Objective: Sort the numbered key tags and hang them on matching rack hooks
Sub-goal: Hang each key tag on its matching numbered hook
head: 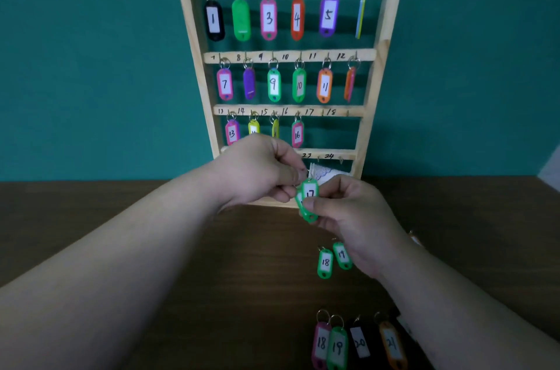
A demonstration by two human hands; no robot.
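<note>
A wooden key rack [368,109] stands upright against the green wall, with tags hung on hooks 1 to 16. Hooks 17 and 18 [322,112] are bare. In front of the rack's base, both hands hold a green tag numbered 17 [309,201]. My left hand [260,169] pinches its top near the ring. My right hand [351,212] grips its lower part. A second green tag seems to sit right behind it. Green tags 18 [325,263] and 19 [342,255] lie on the table under my right hand.
At the near edge of the dark wooden table [151,248] lies a row of tags: pink 18 [321,342], green 19 [337,347], black 20 [360,342], orange 21 [392,344]. A white lacy paper [321,172] rests inside the rack's base.
</note>
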